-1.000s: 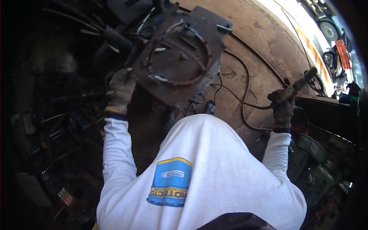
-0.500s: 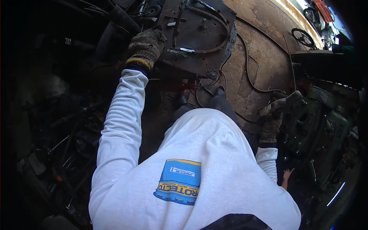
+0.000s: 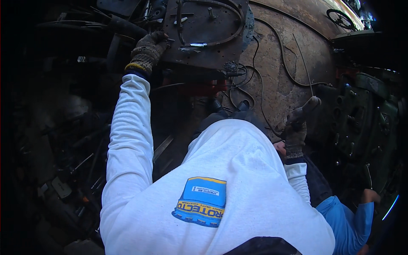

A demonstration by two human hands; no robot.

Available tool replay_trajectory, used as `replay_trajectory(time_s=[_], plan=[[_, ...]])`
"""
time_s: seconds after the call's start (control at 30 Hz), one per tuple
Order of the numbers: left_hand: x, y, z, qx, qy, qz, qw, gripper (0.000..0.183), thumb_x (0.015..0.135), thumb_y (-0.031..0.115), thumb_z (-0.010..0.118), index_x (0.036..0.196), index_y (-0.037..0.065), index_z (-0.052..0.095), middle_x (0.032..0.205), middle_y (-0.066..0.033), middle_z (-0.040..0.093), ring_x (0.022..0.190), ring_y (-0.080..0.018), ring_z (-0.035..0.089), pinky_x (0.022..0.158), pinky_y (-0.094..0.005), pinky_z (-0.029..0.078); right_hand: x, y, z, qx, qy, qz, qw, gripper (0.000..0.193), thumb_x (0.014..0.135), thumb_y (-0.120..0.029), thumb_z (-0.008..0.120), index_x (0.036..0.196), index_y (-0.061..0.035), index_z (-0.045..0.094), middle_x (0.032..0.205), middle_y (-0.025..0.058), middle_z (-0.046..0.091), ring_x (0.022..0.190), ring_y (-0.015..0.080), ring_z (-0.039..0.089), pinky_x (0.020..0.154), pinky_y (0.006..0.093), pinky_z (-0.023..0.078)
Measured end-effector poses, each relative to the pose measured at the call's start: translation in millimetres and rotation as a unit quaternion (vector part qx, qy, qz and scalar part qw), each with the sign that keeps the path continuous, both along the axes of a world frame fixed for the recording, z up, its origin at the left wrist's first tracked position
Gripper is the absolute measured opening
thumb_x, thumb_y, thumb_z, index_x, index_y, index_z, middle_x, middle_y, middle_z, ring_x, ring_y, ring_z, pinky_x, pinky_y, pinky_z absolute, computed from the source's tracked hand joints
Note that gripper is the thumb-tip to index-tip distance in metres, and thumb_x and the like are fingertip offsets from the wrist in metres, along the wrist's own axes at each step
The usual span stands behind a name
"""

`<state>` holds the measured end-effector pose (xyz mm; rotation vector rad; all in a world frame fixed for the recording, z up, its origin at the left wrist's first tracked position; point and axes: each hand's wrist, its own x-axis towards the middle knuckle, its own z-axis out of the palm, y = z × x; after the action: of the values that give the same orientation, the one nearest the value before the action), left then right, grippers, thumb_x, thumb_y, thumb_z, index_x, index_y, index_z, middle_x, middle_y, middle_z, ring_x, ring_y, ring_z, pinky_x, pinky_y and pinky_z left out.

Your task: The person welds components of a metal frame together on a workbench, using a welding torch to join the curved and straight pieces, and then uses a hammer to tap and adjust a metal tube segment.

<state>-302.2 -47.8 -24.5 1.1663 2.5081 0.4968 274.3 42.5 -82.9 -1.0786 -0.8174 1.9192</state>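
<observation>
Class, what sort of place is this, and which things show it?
Probably a metal workshop: a dark metal plate with a curved bar, cables trailing over the floor, and green machinery at right.

"What's that plate [image 3: 204,57] like?"
"Dark metal, mostly matt, rough at one corner; the metal ring [image 3: 227,41] on it glints at one spot."
"And the left glove [image 3: 148,49], the right glove [image 3: 295,131]?"
"Both dull, grimy cloth, the left one coarsely knit."
"The shirt [image 3: 250,178]?"
"Matt white cloth, wrinkled along the arm; the floor [image 3: 270,55] looks rough and stained."
</observation>
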Motion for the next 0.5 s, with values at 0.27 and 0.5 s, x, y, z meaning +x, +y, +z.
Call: replay_trajectory(time_s=[0.27,0.5], plan=[[41.0,-20.8,3.1,0.149,-0.016,-0.05,0.987,0.028,0.087,0.016,0.074,0.114,0.014,0.067,0.104,-0.0095,0.07,0.098,-0.0224,0.069,0.087,-0.0345,0.056,15.0,-21.8,-9.1,0.113,-0.154,0.121,0.974,0.043,0.088,0.001,0.065,0.128,-0.0111,0.058,0.11,0.0026,0.064,0.099,0.018,0.064,0.079,0.0345,0.055],[49.1,-7.9,5.2,0.098,0.106,-0.101,0.984,0.025,0.087,0.021,0.075,0.109,0.013,0.067,0.102,-0.0107,0.071,0.097,-0.027,0.07,0.083,-0.0383,0.056,13.0,-52.3,-10.0,0.068,-0.226,0.144,0.961,0.054,0.082,-0.011,0.077,0.131,-0.0066,0.055,0.111,0.0079,0.067,0.099,0.0238,0.067,0.086,0.0368,0.055]])
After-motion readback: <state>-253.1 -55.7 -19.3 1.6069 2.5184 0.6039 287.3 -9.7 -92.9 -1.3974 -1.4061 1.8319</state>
